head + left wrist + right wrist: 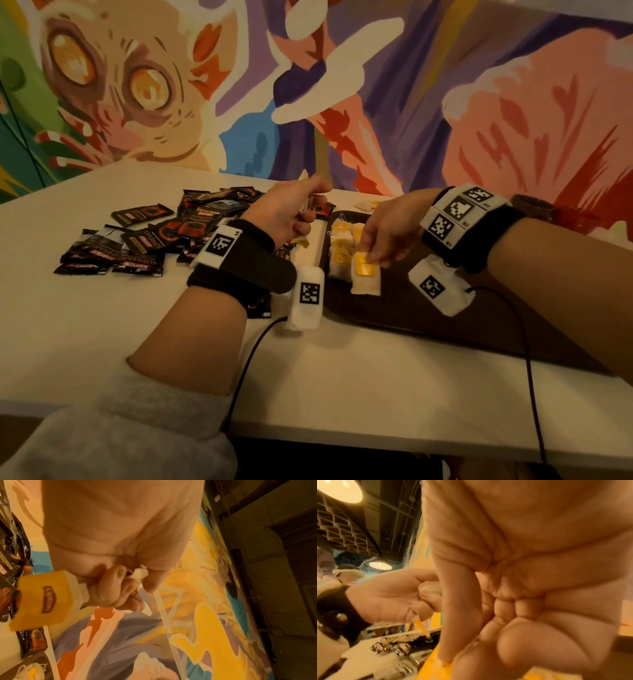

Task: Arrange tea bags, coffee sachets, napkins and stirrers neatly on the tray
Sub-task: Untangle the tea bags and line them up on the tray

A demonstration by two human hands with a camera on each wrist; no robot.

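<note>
A crumpled tea bag (139, 573) is gripped in the curled fingers (109, 593) of the left hand (284, 214), its yellow paper tag (44, 601) dangling below. A white tea bag with a yellow tag (365, 274) is pinched by the right hand (387, 233) over the dark tray (394, 308), beside a row of tea bags (342, 246) laid in it. Glossy black coffee sachets (144, 236) are heaped on the white desk (102, 325), left of the tray.

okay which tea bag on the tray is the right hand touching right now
The nearest tea bag, at the front end of the row on the tray. The right hand holds its yellow tag; the others lie untouched behind.
</note>
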